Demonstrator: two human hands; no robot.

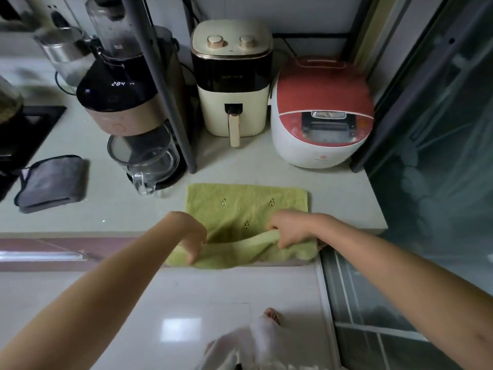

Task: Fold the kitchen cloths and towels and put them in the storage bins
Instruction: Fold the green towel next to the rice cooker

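Observation:
A green towel [240,206] with small embroidered figures lies on the pale counter [112,206], its near part hanging over the front edge. My left hand [190,236] pinches the towel's near edge at the left. My right hand [289,229] grips the same raised edge at the right, so a fold of cloth stands up between the hands. A grey cloth [52,182], folded, sits at the counter's left. No storage bin is in view.
Behind the towel stand a blender with a glass jug [144,158], a cream air fryer [232,81] and a red-and-white rice cooker [320,113]. A dark post [165,89] rises beside the blender. A glass door [437,156] borders the right. A black hob [24,129] sits far left.

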